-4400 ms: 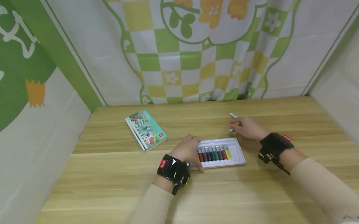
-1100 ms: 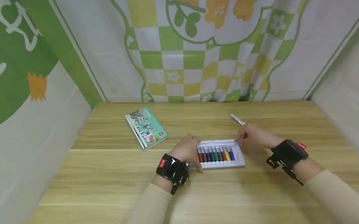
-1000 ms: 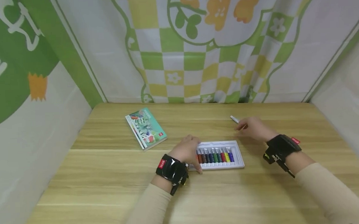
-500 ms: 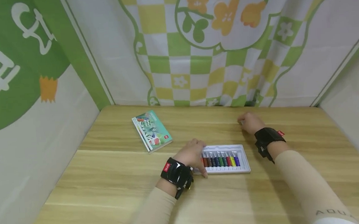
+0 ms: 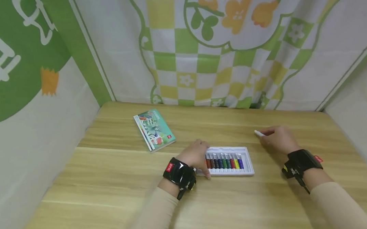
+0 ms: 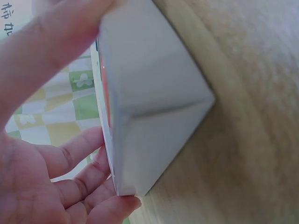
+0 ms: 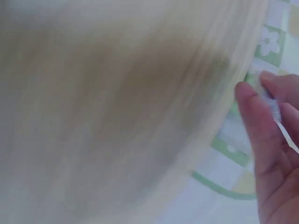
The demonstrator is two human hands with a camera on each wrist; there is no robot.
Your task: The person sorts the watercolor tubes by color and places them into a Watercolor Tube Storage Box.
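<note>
The left hand [image 5: 195, 154] gripped the left end of the white paint tray [image 5: 246, 152], thumb and fingers [image 6: 70, 158] curled round its edge, holding it flat on the wooden table [image 5: 112, 186]. The right hand [image 5: 277, 139] pinched a white paint tube [image 5: 259, 133] just above the table, right of the tray and apart from it. Eight coloured tubes [image 5: 223, 160] filled the tray's left portion; the slots at its right end stood free. A green paint box [image 5: 154, 129] lay well to the left. Judged risk: the pinch sat near one end, so the tube could swing or slip, or seat crooked across a slot.
</note>
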